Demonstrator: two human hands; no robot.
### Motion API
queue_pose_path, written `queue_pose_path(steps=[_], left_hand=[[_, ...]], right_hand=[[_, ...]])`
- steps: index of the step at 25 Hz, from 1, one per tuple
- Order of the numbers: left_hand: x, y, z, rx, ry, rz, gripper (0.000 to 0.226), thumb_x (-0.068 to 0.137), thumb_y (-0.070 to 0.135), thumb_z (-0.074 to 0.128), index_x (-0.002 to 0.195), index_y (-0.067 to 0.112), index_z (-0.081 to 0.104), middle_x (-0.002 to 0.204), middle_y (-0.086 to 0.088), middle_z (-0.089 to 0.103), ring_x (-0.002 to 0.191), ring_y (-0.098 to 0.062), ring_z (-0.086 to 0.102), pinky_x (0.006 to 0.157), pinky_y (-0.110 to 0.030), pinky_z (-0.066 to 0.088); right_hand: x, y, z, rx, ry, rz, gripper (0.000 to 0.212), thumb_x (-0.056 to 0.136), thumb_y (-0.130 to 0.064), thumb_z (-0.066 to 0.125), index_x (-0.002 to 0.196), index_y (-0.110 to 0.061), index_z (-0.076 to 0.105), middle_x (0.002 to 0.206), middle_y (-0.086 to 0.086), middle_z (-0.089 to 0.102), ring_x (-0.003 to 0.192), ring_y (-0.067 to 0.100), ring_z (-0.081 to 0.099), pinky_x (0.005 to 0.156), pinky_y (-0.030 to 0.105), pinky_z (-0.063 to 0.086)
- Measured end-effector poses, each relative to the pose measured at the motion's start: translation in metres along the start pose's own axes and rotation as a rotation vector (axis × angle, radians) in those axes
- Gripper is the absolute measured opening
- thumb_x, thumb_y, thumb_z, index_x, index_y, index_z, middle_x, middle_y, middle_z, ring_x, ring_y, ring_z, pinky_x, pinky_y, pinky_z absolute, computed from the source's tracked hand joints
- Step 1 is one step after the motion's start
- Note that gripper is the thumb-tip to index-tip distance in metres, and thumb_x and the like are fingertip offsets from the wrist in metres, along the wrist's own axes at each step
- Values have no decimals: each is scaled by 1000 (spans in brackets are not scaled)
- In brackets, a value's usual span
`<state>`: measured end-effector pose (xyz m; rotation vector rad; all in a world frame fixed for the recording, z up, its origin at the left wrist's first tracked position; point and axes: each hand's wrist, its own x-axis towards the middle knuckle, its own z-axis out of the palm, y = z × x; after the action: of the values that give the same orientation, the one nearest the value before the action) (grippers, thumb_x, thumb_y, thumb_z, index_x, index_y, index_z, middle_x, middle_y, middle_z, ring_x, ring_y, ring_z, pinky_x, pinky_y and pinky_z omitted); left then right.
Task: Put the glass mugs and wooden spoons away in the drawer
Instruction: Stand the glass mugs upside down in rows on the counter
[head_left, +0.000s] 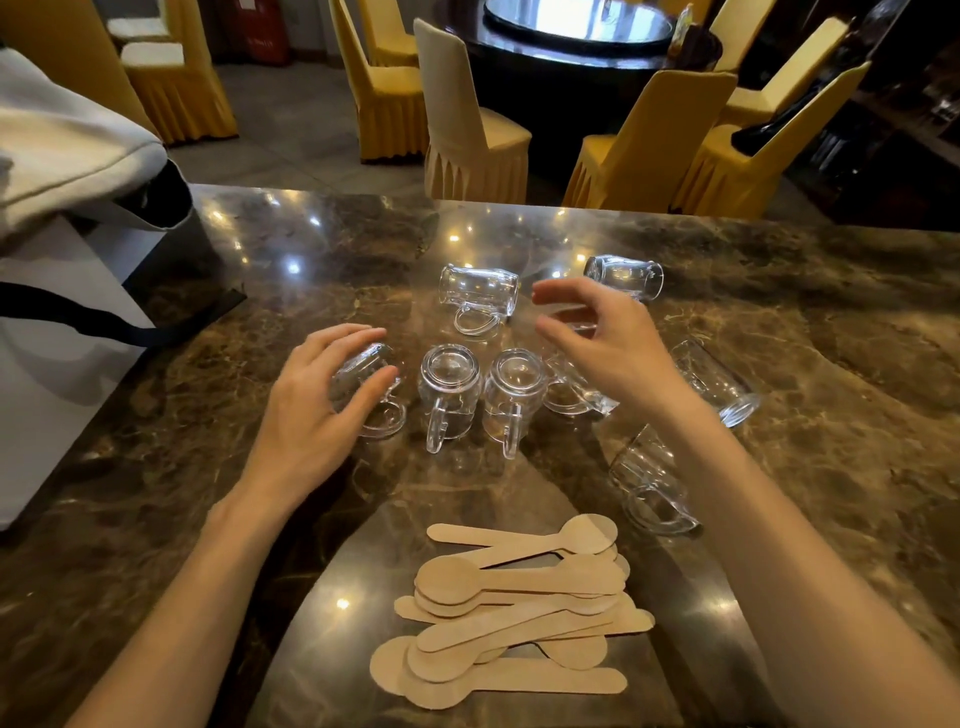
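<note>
Head view: glass mugs scattered mid-table on marble tabletop, several lying on their sides. Left hand curls fingers and thumb round leftmost mug. Right hand hovers above mugs right of centre, fingers loosely spread, holding nothing. Wooden spoons piled at near edge, centre

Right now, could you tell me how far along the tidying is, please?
Nothing looks put away: no drawer is in view. In hand: the left hand grips the leftmost mug; the right hand hovers open over others. Left: the remaining mugs and the spoon pile on the table.
</note>
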<state>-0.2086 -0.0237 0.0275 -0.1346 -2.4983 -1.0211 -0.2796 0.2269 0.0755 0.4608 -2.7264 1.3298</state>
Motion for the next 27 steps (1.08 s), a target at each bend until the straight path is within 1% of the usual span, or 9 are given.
queue_pose_path(steps=[3,5,9,12,17,19,21,23,27], left_hand=[[-7,-15,-3,12,11,-106,38,84,30,63,120,19,60,122,3,56,114,-10,51,98,-24,37],[-12,-22,-3,32,5,-150,39,84,29,64,121,19,59,123,1,55,114,-12,50,97,-27,38],[-22,-29,-5,15,-19,-198,48,80,32,67,126,21,54,121,8,51,107,-5,48,90,-22,37],[-27,-32,-7,-4,-60,-214,59,77,35,69,131,23,49,123,14,46,111,-6,48,92,-24,37],[-32,-39,-9,-58,-81,-266,70,70,41,71,133,25,44,127,12,47,112,-5,51,95,-23,37],[-32,-40,-9,-85,-72,-302,70,66,44,71,129,28,46,128,10,50,109,2,51,93,-22,39],[-32,-39,-9,-92,-73,-316,69,64,45,72,126,30,46,126,14,50,103,14,49,90,-16,38],[-31,-38,-10,-89,-74,-315,69,64,46,72,126,30,45,124,19,49,100,21,46,86,-11,36],[-30,-39,-9,-110,-89,-313,69,67,44,70,128,27,45,127,16,49,109,7,50,89,-11,36]], right_hand=[[25,3,6,-50,0,37,37,85,-24,66,120,-16,57,115,-3,63,94,5,58,72,5,45],[39,7,14,-89,-12,63,45,84,-27,68,125,-15,53,122,1,60,103,10,56,82,15,45],[64,14,26,-160,-30,113,56,83,-29,68,133,-14,46,134,4,52,122,18,48,97,29,40],[76,19,32,-147,-85,182,60,84,-29,68,136,-16,41,138,5,48,124,21,47,97,34,42],[86,25,42,-162,-149,192,65,80,-23,72,136,-15,40,139,8,46,122,24,48,101,40,44],[89,29,44,-162,-168,204,65,78,-20,74,134,-16,42,139,8,45,123,24,48,102,42,43],[91,32,45,-148,-173,217,65,77,-18,75,133,-19,43,138,9,46,122,24,49,102,43,44],[93,34,46,-149,-173,216,65,76,-19,76,133,-20,43,137,10,48,119,25,51,100,43,45],[95,36,46,-148,-183,224,67,77,-21,75,135,-20,41,139,11,45,117,24,52,98,44,47]])
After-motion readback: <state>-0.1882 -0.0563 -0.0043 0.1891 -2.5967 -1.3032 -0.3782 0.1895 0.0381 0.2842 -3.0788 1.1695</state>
